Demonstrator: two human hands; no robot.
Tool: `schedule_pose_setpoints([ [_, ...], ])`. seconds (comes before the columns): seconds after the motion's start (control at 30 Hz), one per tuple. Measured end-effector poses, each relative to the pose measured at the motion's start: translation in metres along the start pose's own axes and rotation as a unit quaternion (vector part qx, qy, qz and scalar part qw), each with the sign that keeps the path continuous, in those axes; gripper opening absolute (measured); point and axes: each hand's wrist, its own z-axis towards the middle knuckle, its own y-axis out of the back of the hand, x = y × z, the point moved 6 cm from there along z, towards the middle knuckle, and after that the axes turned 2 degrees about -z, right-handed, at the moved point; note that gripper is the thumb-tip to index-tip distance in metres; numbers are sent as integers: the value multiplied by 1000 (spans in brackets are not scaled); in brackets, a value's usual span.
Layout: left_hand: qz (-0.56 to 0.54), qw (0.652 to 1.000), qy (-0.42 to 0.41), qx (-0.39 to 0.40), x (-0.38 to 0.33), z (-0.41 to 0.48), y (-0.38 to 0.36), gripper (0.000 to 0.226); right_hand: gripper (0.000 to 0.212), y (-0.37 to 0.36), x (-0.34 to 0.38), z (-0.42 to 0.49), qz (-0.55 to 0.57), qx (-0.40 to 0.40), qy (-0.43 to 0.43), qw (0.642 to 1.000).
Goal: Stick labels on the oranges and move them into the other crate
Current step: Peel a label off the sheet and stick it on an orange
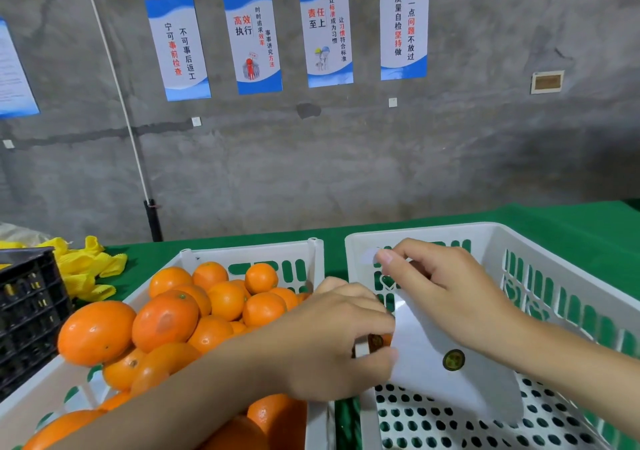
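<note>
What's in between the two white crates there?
In the head view, a thin strip of green tablecloth shows between the crate of oranges and the other crate. The left hand reaches across it.

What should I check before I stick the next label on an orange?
1. Right hand holds the sheet: ok.
2. Spare label on the sheet: ok, one shows.
3. Left hand pinches a label: ok.
4. Orange under that label: cannot tell.
5. Oranges in the left crate: ok, many.
6. Room in the right crate: ok.
</note>
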Motion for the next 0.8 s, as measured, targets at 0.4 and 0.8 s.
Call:
schedule_pose_setpoints([
  [0.4, 123, 889, 413, 154, 154, -52, 2, 69, 28, -3, -7, -3, -82, 69, -29, 994],
  [0.8, 93, 845, 484, 210, 169, -49, -15, 83, 27, -10, -8, -4, -113, 106, -28, 987],
])
